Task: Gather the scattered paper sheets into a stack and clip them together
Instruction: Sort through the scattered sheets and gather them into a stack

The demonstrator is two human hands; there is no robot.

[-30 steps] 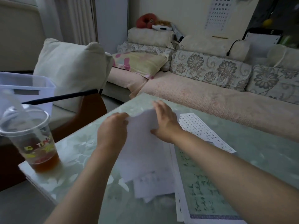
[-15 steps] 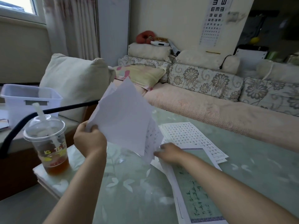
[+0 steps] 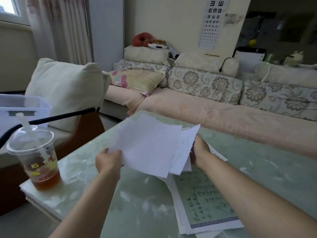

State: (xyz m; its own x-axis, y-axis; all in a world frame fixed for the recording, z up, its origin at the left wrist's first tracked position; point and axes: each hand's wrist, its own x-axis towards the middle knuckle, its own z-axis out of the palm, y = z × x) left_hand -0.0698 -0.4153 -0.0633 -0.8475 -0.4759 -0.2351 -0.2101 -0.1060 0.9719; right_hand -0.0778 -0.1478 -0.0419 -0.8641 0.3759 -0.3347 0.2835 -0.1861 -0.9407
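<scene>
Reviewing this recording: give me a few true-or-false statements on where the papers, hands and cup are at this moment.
1. The left hand and the right hand both hold the white sheets above the table. True.
2. The cup stands at the table's right edge. False: it stands at the left corner.
3. A green-printed sheet lies on the table. True.
4. A clip fastens the held sheets. False: no clip is visible.
</scene>
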